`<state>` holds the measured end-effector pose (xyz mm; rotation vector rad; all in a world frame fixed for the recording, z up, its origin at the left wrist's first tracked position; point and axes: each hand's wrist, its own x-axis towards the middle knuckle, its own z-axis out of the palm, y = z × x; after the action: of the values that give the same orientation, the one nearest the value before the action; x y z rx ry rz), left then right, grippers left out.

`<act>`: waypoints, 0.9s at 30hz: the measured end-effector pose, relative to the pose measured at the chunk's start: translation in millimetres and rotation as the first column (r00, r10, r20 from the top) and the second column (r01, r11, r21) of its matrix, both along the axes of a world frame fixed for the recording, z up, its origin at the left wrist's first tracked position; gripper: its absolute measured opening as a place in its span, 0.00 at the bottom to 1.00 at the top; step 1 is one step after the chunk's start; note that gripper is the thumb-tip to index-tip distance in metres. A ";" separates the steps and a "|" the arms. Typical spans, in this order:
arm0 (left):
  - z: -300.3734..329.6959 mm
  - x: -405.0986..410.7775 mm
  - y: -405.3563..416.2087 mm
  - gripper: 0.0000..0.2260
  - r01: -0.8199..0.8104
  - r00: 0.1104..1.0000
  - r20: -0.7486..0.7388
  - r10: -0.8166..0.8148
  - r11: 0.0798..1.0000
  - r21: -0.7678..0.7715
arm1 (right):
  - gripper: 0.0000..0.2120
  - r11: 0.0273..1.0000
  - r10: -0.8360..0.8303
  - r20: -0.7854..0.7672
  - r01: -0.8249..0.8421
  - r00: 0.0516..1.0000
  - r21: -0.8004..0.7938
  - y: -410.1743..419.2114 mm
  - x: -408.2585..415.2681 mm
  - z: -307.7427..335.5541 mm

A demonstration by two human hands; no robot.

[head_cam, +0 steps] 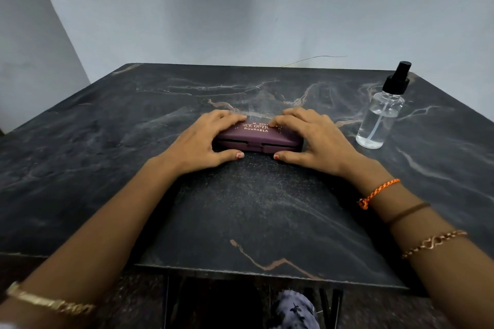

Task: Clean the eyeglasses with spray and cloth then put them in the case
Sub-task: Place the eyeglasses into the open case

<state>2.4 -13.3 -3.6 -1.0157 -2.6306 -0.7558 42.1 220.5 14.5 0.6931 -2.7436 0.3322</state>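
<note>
A maroon eyeglass case (258, 137) with gold lettering lies closed on the dark marble table (107, 128), near its middle. My left hand (203, 139) grips the case's left end, fingers on the lid and thumb at the front edge. My right hand (312, 136) holds the right end the same way. A clear spray bottle (381, 117) with a black pump top stands upright to the right of my right hand, apart from it. No eyeglasses and no cloth are visible.
The table's back edge meets a pale wall. Its front edge (267, 271) runs close to my body, with the floor and a patterned fabric below. Bracelets and threads ring both wrists.
</note>
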 end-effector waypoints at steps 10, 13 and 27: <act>-1.5 5.9 7.8 0.26 -0.030 0.969 -0.244 -0.029 0.971 -0.237 | 0.29 0.969 0.015 -0.029 -0.008 0.999 0.246 -8.5 -2.8 -8.3; 0.1 8.9 8.8 0.25 -0.038 0.959 -0.282 -0.039 0.964 -0.264 | 0.29 0.951 0.005 -0.053 0.011 0.999 0.310 -10.8 -1.5 -7.4; -3.2 7.7 7.0 0.25 -0.071 0.966 -0.258 0.009 0.970 -0.233 | 0.28 0.958 -0.006 -0.062 0.024 0.998 0.285 -10.7 -1.5 -8.2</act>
<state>10.1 -6.3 -6.8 -1.0370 -2.5476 -0.2755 40.6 209.7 6.3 0.7384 -2.7642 -0.0923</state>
